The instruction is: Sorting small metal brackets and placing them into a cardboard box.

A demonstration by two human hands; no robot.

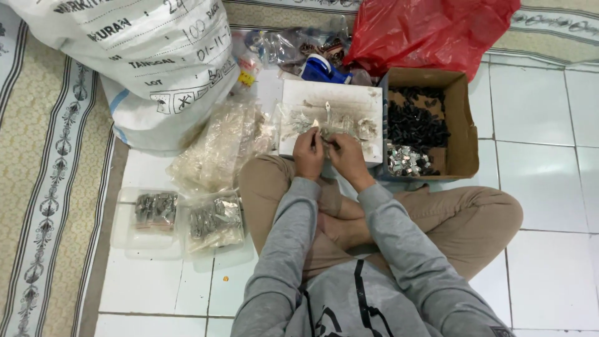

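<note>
Now, head view, one line per thing
Left hand: we had it curled over the near edge of the white tray, fingers pinched on a small pale piece whose kind we could not make out
Right hand: we kept it just beside the left, fingers bent toward the same piece; whether it gripped a part of its own we could not tell
Piece: it sat between both hands, above the tray's near edge, over the lap
Tray: small metal bits lay scattered on it, close to the fingertips
Cardboard box: it stood touching the tray on our right, black parts at the back, shiny metal parts at the front
Plastic tubs: two lay near our left knee, each holding bagged grey parts
Clear bags: they were heaped between the tubs and the tray
White sack and red bag: both lay beyond the tray
Advice: we judged it best to work low over the tray so a dropped bit landed there, and to steady both wrists on the knees
</note>
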